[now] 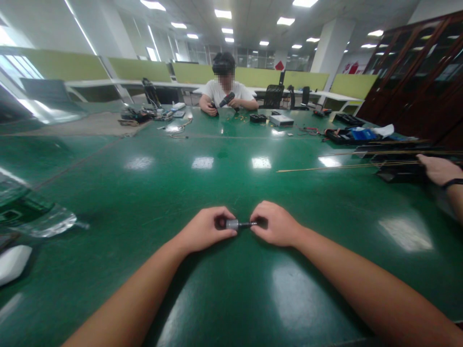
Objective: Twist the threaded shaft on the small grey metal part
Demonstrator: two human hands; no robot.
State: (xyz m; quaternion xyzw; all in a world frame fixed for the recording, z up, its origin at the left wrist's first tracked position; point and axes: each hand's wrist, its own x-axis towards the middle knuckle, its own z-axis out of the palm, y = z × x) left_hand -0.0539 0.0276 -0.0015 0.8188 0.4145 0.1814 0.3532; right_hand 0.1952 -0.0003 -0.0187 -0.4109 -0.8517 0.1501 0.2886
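Note:
Both my hands rest on the green table [152, 193] close in front of me. My left hand [206, 229] is closed around the grey metal end of a small cylindrical part [232, 224]. A thin dark shaft [249, 224] sticks out of that part to the right, and my right hand [277, 224] pinches its far tip. The piece lies level between the two hands, just above the table top.
A clear plastic bag [32, 217] and a white object [12, 262] lie at the left edge. Another person's hand [439, 169] rests at the right by thin brass rods [347, 166]. Across the table a person [226, 94] holds a drill among scattered tools and boxes.

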